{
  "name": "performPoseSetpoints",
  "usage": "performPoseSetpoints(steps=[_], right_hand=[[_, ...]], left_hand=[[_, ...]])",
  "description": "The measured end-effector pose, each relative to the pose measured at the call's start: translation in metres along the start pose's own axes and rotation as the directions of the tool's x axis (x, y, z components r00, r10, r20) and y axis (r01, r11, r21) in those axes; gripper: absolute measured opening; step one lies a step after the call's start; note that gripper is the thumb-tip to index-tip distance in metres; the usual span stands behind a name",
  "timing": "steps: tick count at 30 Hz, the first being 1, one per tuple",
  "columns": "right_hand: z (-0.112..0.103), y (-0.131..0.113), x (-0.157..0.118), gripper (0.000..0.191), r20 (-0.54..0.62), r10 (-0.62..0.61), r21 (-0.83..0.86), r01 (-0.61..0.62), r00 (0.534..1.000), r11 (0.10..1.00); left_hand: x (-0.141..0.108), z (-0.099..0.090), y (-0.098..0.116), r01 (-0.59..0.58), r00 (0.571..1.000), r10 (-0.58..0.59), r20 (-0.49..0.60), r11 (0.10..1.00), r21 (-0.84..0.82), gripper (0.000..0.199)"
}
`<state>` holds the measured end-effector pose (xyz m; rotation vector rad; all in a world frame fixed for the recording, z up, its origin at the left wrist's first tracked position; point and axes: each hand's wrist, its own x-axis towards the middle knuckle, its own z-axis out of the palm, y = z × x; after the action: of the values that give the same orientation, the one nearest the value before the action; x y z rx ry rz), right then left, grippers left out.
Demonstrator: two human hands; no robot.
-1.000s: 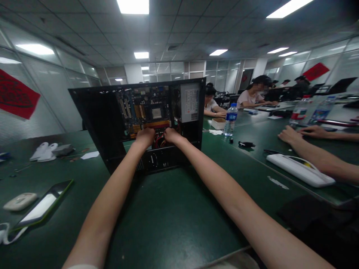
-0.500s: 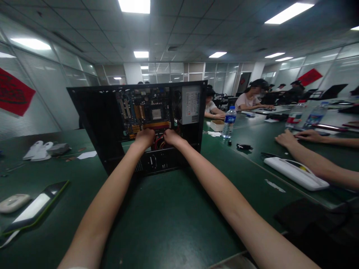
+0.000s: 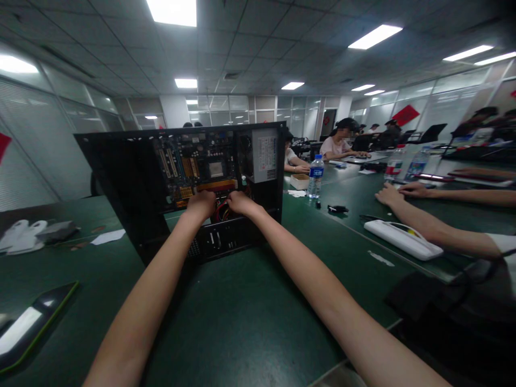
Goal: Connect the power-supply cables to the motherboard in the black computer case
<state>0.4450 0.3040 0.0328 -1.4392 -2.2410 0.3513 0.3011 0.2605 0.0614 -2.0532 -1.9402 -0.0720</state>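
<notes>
An open black computer case stands upright on the green table. Inside it are a motherboard with a pale square chip and, at upper right, a silver power supply. My left hand is closed at the motherboard's lower edge, just under the orange slots. Beside it on the right, my right hand is closed too, next to red and dark cables that lie between the hands. The fingertips of both hands are hidden, so what they hold cannot be made out.
Right of the case are a water bottle, a small box, a black connector and a white case. Another person's hands rest at the right. A phone and grey block lie left.
The view has turned to the right, so the case and surroundings appear further left. Both hands remain in the same place inside the case.
</notes>
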Motion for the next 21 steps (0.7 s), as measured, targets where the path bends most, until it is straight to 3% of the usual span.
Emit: performPoseSetpoints(steps=[21], right_hand=[[0.005, 0.009, 0.0, 0.031, -0.056, -0.064, -0.077, 0.059, 0.996, 0.995]], left_hand=[[0.001, 0.012, -0.004, 0.08, 0.996, -0.083, -0.022, 0.989, -0.124, 0.046]])
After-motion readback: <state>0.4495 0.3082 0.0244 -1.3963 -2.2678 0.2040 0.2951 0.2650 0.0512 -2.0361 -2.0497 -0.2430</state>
